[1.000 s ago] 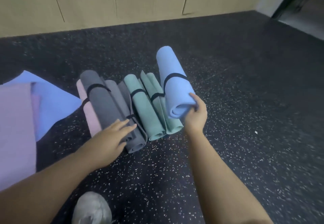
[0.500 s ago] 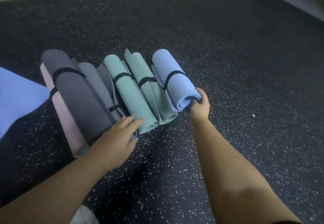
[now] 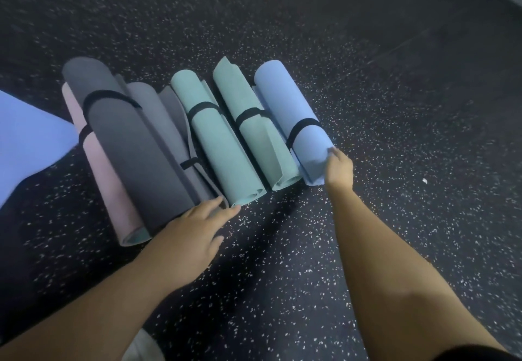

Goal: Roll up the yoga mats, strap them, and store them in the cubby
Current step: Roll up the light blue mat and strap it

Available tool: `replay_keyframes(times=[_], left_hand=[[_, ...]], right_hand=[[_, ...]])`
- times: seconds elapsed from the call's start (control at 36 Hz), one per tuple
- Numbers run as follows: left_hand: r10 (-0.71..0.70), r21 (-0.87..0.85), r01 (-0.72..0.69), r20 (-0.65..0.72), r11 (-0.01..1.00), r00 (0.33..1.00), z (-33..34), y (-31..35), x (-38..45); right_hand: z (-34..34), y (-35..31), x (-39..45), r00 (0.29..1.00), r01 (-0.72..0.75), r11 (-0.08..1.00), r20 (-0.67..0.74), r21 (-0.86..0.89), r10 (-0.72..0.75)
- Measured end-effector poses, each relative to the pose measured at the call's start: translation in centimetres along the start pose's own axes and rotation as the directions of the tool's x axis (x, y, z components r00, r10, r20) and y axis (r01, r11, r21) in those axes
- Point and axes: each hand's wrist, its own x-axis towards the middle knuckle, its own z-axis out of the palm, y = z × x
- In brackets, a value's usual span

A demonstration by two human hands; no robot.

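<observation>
Several rolled, black-strapped yoga mats lie side by side on the dark speckled floor: a pink mat (image 3: 107, 179), a dark grey mat (image 3: 127, 140), a lighter grey mat (image 3: 166, 134), two green mats (image 3: 217, 145) (image 3: 260, 137) and a light blue mat (image 3: 293, 109) at the right end. My right hand (image 3: 340, 167) grips the near end of the blue mat, which lies flat on the floor beside the green mats. My left hand (image 3: 192, 236) rests with straight fingers against the near ends of the grey mats.
An unrolled blue mat (image 3: 25, 145) lies flat at the left edge. Speckled black rubber floor (image 3: 395, 106) stretches to the right and behind the row. A light shoe (image 3: 147, 346) shows at the bottom between my arms.
The blue mat came down from a raised tilt to lie flat at the right end of the row. The camera tipped downward, so the cabinets left the view. My left hand stayed at the grey mats.
</observation>
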Motion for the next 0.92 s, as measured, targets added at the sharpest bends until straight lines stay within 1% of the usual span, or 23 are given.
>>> replay_keyframes(times=[0.06,0.11,0.17,0.19,0.28,0.39,0.5,0.61,0.72,0.83,0.92], left_hand=[[-0.014,-0.007,0.014,0.003,1.0,1.0,0.2,-0.5,0.0],[-0.027,-0.001,0.027,0.007,1.0,1.0,0.4,-0.9,0.0],[-0.031,0.003,0.031,0.006,1.0,1.0,0.6,-1.1,0.0],[-0.032,0.001,0.032,0.005,0.999,0.999,0.6,-1.2,0.1],[-0.032,-0.005,0.032,0.0,0.999,1.0,0.8,-1.4,0.1],[-0.021,-0.01,0.021,-0.017,1.0,1.0,1.0,-1.7,0.3],[-0.014,-0.013,0.013,-0.036,1.0,0.999,1.1,-1.8,0.5],[-0.003,0.002,0.003,-0.043,1.0,0.999,1.4,-2.2,0.4],[0.013,0.003,-0.013,-0.051,1.0,0.999,1.8,-2.7,0.2],[0.016,-0.035,-0.018,-0.07,0.999,0.997,2.0,-2.7,0.0],[0.018,-0.061,-0.023,-0.079,0.998,0.997,1.8,-2.5,-0.3]], right_hand=[[0.5,0.2,-0.2,0.997,-0.017,0.997,0.071,-0.077,0.022],[1.1,0.7,0.5,0.99,-0.063,0.985,0.115,-0.164,0.082],[1.7,1.3,0.8,0.984,-0.085,0.941,0.12,-0.327,0.13],[1.9,1.6,1.0,0.986,-0.085,0.925,0.103,-0.37,0.131],[2.3,2.3,1.3,0.995,-0.061,0.923,0.047,-0.38,0.085],[2.5,3.0,1.5,0.999,-0.008,0.92,0.044,-0.393,0.027],[2.4,3.4,2.1,0.993,0.099,0.89,0.101,-0.445,-0.06],[2.2,3.0,3.2,0.978,0.155,0.867,0.198,-0.474,-0.067],[2.0,1.6,4.0,0.956,0.234,0.789,0.282,-0.568,-0.08],[1.7,0.7,3.4,0.954,0.261,0.708,0.287,-0.657,-0.086],[1.6,0.9,2.3,0.953,0.29,0.661,0.276,-0.692,-0.128]])
